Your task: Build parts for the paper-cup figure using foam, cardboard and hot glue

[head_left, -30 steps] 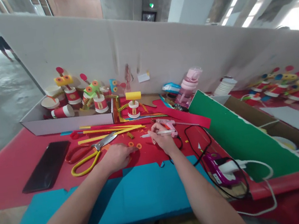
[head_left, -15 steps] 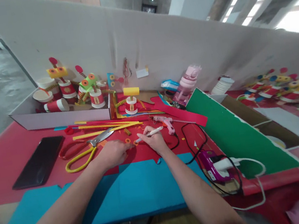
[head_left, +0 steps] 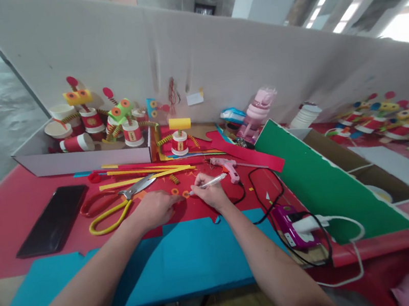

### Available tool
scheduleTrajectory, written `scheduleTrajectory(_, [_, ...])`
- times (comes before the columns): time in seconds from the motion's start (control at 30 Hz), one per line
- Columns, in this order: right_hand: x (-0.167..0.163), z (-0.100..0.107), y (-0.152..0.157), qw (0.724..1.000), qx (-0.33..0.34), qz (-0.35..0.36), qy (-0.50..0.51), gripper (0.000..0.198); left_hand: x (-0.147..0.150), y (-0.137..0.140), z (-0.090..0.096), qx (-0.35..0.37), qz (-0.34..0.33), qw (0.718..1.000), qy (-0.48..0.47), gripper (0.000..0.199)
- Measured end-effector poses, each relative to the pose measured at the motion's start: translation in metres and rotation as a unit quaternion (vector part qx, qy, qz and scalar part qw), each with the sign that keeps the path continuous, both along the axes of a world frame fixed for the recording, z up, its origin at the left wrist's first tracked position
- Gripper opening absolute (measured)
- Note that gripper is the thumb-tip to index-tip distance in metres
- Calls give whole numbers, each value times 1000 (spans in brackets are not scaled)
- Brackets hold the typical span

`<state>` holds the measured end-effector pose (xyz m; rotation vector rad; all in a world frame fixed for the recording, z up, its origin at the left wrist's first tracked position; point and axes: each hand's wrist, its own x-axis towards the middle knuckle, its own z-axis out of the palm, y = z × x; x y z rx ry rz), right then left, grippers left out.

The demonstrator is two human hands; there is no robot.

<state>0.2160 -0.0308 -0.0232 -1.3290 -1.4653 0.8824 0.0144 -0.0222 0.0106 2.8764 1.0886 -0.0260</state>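
Note:
My right hand (head_left: 211, 192) is closed around a white pen (head_left: 214, 180), its tip at the edge of a small orange paper disc (head_left: 185, 194) with a dark ring. A second orange disc (head_left: 174, 192) lies just left of that one. My left hand (head_left: 155, 210) rests on the red table, index finger stretched out beside the discs; its other fingers are partly hidden. Behind the hands lie a small coiled paper spring (head_left: 174, 179) and a pink glue gun (head_left: 226, 168). Scissors (head_left: 119, 202) with red and yellow handles lie left of my left hand.
A black phone (head_left: 53, 221) lies at the left. Paper-cup figures fill a white box (head_left: 89, 159); another cup figure (head_left: 179, 142) stands beside it. Yellow paper strips (head_left: 146, 175) lie in front. At the right are a purple power socket (head_left: 292, 227), cables and a green board (head_left: 325, 180).
The pen tip has shifted slightly at the right disc, and the pen's rear end has swung a little to the right. My left hand has hardly moved.

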Motion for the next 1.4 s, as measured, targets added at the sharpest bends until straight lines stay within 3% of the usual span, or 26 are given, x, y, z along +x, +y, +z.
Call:
scheduleTrajectory(0.3, [-1,3,-1,997,13,-5,-76,21,0,0,0,-8,5,1000,-1,50])
scheduleTrajectory(1.4, [0,6,-1,998,9,25,-61,19,1,0,0,-7,4,1000,3,52])
